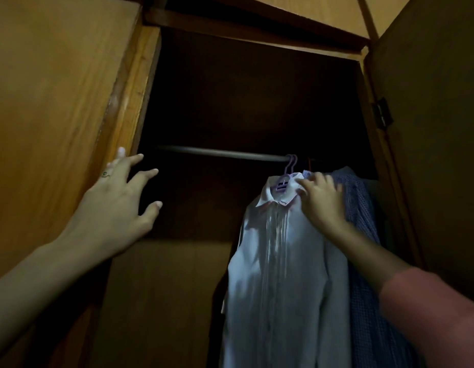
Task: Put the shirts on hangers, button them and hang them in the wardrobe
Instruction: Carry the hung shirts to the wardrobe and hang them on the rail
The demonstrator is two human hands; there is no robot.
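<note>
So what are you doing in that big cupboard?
A person is hanging shirts in a brown wooden wardrobe. A pale white shirt already hangs from a purple plastic hanger on the metal rail, with a blue checked shirt beside it. The right hand rests at the white shirt's collar. The left hand is spread open by the wardrobe's left edge, holding nothing.

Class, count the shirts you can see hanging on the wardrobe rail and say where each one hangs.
2. A white shirt hangs nearest the middle of the rail; a blue checked shirt hangs just right of it, under the right hand. More may hang hidden in the dark right corner.
</note>
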